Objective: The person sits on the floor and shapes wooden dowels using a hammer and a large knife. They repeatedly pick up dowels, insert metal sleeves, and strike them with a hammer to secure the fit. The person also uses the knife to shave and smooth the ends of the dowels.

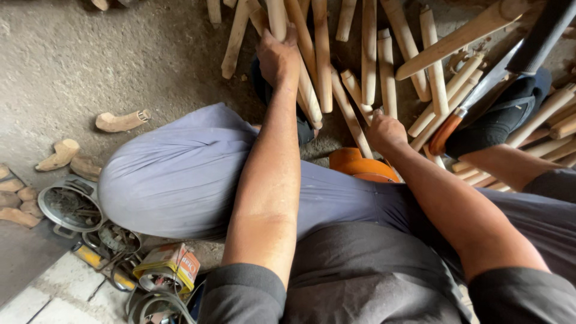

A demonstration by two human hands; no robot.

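Note:
My left hand [278, 55] reaches forward over my bent knee and grips a pale wooden stick [277, 18] near the top of the view. My right hand [384, 132] rests lower down among the pile of wooden sticks [372, 60], fingers curled on the end of one stick [351, 114]. Whether it fully holds that stick is hard to tell. The sticks are light, rounded and long, lying fanned out on the dirt floor.
A long blade with a reddish handle [447, 129] lies across the sticks at right, by a dark shoe [501, 117]. An orange object [360, 165] sits by my knee. Carved wood pieces [120, 122], round metal parts [71, 207] and a small tin [171, 267] lie at left.

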